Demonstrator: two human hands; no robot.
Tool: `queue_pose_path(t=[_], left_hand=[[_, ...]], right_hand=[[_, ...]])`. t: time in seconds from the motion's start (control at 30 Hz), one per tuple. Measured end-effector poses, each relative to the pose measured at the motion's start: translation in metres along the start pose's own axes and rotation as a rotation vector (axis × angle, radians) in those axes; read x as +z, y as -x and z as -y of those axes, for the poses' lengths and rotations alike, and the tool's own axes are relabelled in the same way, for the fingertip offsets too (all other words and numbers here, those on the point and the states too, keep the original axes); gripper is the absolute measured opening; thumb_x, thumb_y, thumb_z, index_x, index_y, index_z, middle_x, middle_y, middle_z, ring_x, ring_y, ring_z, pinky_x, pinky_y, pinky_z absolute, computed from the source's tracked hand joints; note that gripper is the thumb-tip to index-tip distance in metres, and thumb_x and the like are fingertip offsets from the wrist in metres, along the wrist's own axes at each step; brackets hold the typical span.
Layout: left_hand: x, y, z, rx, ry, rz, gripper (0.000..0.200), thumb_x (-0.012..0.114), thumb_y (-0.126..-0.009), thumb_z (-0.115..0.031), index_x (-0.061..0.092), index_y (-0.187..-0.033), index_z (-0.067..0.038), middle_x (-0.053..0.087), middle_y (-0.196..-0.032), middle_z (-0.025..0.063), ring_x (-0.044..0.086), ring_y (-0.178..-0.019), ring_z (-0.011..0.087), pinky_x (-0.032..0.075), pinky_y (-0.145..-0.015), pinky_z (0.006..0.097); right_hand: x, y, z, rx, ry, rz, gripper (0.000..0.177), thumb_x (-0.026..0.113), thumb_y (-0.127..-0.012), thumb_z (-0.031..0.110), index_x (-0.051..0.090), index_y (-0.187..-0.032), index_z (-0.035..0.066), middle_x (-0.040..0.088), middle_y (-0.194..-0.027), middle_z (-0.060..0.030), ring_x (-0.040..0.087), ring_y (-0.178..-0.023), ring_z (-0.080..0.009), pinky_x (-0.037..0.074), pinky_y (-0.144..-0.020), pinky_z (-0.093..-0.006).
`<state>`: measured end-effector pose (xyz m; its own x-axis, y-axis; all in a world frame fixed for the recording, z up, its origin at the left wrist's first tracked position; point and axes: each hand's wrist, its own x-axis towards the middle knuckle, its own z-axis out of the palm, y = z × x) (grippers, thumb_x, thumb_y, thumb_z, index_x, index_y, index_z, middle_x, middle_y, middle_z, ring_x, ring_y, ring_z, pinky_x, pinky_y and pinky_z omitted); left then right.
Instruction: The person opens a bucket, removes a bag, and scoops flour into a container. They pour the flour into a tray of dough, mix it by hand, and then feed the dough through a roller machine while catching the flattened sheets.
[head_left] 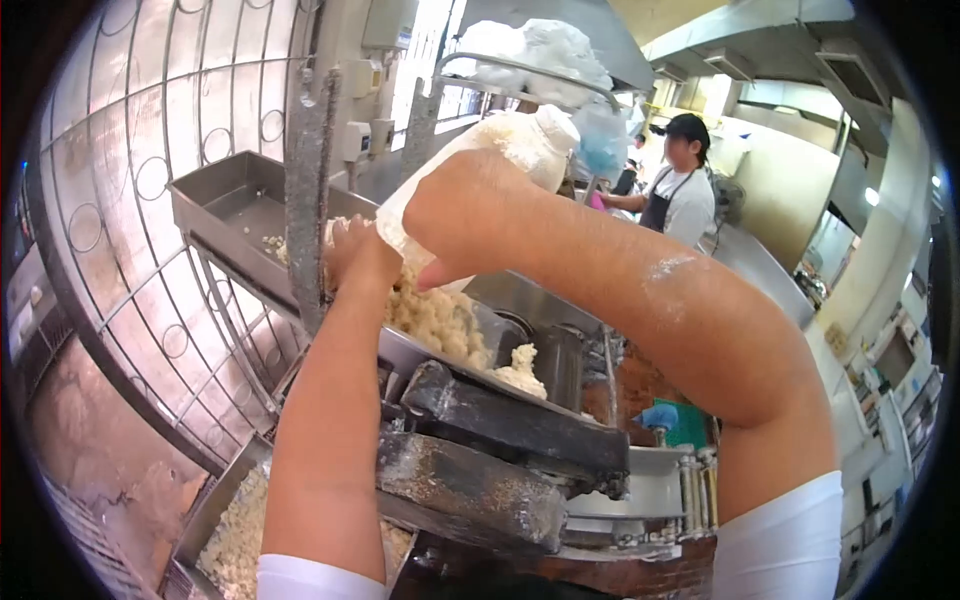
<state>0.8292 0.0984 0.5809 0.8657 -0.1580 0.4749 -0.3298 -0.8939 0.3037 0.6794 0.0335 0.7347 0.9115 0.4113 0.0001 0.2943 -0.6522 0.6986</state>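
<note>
My right hand (455, 205) is closed on a white plastic jug (505, 150). The jug is tilted, its round neck up at the right and its wide lower end down over a metal tray. Pale crumbly dough (435, 318) is heaped in that tray, just below the jug. Close to the jug's lower end, my left hand (358, 252) is down among the crumbs. Its fingers are bent and partly hidden, so I cannot see what they hold. A separate pale lump (522, 375) sits nearer, at the tray's edge.
An upright metal post (308, 170) stands just left of my left hand. Beyond it extends a metal trough (235, 195) beside a window grille. Dark, flour-dusted bars (500, 415) lie in front. Another tray of crumbs (235, 540) is below. A person in an apron (685, 190) stands further back.
</note>
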Motion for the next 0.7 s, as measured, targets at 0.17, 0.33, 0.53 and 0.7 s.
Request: queue_pose_path(t=[0.17, 0.33, 0.53, 0.7], left_hand=[[0.002, -0.022, -0.005, 0.061, -0.177, 0.213, 0.036, 0.055, -0.079, -0.035, 0.071, -0.101, -0.01, 0.068, -0.107, 0.0125, 0.064, -0.102, 0.0255, 0.049, -0.086, 0.037], [0.043, -0.042, -0.003, 0.1, -0.257, 0.329, 0.043, 0.062, -0.071, -0.042, 0.072, -0.091, -0.006, 0.07, -0.093, 0.0157, 0.066, -0.09, 0.03, 0.05, -0.08, 0.0386], [0.048, -0.035, -0.015, 0.141, -0.335, 0.322, 0.06, 0.06, -0.076, -0.047, 0.063, -0.106, 0.005, 0.063, -0.108, 0.0249, 0.061, -0.101, 0.0385, 0.047, -0.086, 0.0425], [0.088, -0.035, 0.003, 0.12, -0.353, 0.129, 0.051, 0.056, -0.079, -0.047, 0.068, -0.083, 0.003, 0.066, -0.089, 0.0269, 0.063, -0.091, 0.041, 0.046, -0.08, 0.0464]], right_hand=[[0.0, 0.05, -0.009, 0.076, -0.081, -0.062, 0.051, 0.067, -0.072, 0.057, 0.068, -0.073, 0.006, 0.065, -0.069, -0.0105, 0.066, -0.069, -0.0316, 0.052, -0.06, -0.0414], [0.033, 0.162, -0.039, 0.351, -0.195, -0.016, 0.053, 0.066, -0.072, 0.058, 0.068, -0.074, 0.005, 0.065, -0.071, -0.0125, 0.066, -0.072, -0.0312, 0.051, -0.062, -0.041], [0.161, 0.395, -0.061, 0.839, -0.558, -0.01, 0.053, 0.066, -0.075, 0.056, 0.061, -0.068, 0.003, 0.056, -0.064, -0.0107, 0.055, -0.063, -0.0233, 0.043, -0.057, -0.037], [0.378, 0.606, -0.014, 1.437, -1.154, 0.123, 0.055, 0.064, -0.079, 0.053, 0.057, -0.064, 0.001, 0.051, -0.057, -0.0061, 0.047, -0.055, -0.0158, 0.038, -0.053, -0.0335]])
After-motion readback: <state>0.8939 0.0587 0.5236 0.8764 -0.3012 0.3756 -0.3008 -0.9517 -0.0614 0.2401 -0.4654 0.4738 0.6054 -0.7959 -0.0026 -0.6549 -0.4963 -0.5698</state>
